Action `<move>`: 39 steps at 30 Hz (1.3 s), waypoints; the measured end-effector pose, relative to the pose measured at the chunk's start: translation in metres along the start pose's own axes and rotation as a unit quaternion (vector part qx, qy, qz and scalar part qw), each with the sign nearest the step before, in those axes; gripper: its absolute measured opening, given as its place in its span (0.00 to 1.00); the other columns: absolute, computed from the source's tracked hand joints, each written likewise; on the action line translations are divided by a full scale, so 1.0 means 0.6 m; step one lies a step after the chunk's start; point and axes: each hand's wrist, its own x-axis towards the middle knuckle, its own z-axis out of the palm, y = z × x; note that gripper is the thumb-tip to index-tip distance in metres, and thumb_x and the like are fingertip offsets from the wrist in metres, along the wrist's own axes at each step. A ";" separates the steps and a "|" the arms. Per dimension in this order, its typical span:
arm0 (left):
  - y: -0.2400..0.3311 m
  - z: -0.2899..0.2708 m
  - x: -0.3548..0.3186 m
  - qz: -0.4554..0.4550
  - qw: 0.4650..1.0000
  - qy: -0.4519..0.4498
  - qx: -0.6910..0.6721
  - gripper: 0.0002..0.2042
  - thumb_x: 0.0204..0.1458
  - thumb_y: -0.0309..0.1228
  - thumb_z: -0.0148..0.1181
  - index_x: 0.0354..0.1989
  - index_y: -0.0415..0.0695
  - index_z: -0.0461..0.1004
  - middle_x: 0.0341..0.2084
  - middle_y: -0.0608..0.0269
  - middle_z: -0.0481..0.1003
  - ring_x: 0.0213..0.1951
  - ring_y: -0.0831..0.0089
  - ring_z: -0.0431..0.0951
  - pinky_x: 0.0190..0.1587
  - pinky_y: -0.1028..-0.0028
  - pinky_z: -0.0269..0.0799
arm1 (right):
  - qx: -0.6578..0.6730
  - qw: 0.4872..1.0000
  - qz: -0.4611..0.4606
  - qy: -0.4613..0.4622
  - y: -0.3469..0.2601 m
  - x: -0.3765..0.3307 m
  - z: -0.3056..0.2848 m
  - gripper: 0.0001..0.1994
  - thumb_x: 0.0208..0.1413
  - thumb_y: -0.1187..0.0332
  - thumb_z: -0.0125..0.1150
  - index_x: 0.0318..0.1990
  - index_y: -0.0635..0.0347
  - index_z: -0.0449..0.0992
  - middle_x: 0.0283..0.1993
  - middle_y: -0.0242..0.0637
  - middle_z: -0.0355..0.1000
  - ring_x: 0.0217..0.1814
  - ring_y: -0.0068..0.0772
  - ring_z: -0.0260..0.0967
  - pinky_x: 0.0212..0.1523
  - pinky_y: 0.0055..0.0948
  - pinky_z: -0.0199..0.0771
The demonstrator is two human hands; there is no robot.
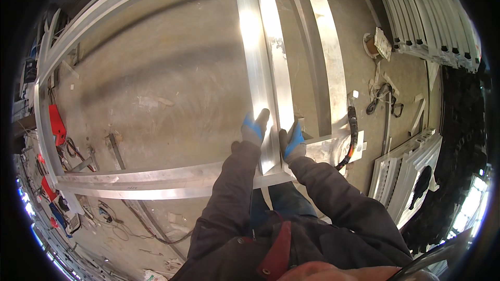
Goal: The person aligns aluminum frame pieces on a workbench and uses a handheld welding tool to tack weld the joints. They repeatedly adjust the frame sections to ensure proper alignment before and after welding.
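A: Hands first, quick.
B: My left hand (pixel 254 129), gloved grey and blue, lies on the left face of the bar (pixel 264 67), fingers stretched up along it, not curled round. My right hand (pixel 293 143), same glove, wraps the bar's right edge, fingers closed on it. Both sit near the bar's close end.

A: Where's the bar?
B: Straight ahead of me, a long shiny aluminium profile running away from my chest toward the top. Its near end rests across the cross rail (pixel 156 179) of a big frame (pixel 44 119) lying on the floor (pixel 156 73).

A: Beside it?
B: A second profile (pixel 328 57) just to the right, parallel. A black hose (pixel 353 135) with an orange bit curls near my right hand.

A: Further out?
B: Red clamps (pixel 56 124) by the frame's left side, cables lower left. Stacked profiles (pixel 427 15) upper right, another stack (pixel 403 177) at right. Straps (pixel 383 99) and scraps between them.

A: Contact sure?
B: Both gloves touch the bar. Can't tell how firm the left presses.
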 end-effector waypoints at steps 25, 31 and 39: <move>-0.007 0.004 0.011 0.072 0.997 0.028 0.012 0.33 0.58 0.50 0.74 0.53 0.28 0.71 0.35 0.63 0.76 0.30 0.79 0.69 0.32 0.74 0.70 | -0.004 1.000 -0.004 0.001 -0.013 -0.002 -0.006 0.41 0.68 0.51 0.59 0.78 0.69 0.51 0.74 0.68 0.62 0.77 0.65 0.60 0.74 0.45 0.64; -0.035 0.002 -0.009 -0.007 0.981 -0.029 -0.193 0.34 0.57 0.53 0.74 0.50 0.29 0.72 0.35 0.61 0.77 0.31 0.77 0.71 0.32 0.73 0.71 | 0.013 0.999 -0.039 0.021 0.006 0.002 0.006 0.41 0.66 0.51 0.59 0.77 0.67 0.53 0.73 0.65 0.64 0.75 0.63 0.63 0.73 0.46 0.64; -0.093 0.019 -0.002 -0.034 0.948 0.020 -0.317 0.20 0.59 0.42 0.75 0.40 0.37 0.75 0.31 0.64 0.78 0.30 0.78 0.73 0.31 0.74 0.71 | 0.022 0.999 -0.027 0.013 -0.006 0.002 -0.001 0.40 0.66 0.52 0.59 0.77 0.68 0.54 0.73 0.63 0.64 0.75 0.61 0.64 0.72 0.45 0.65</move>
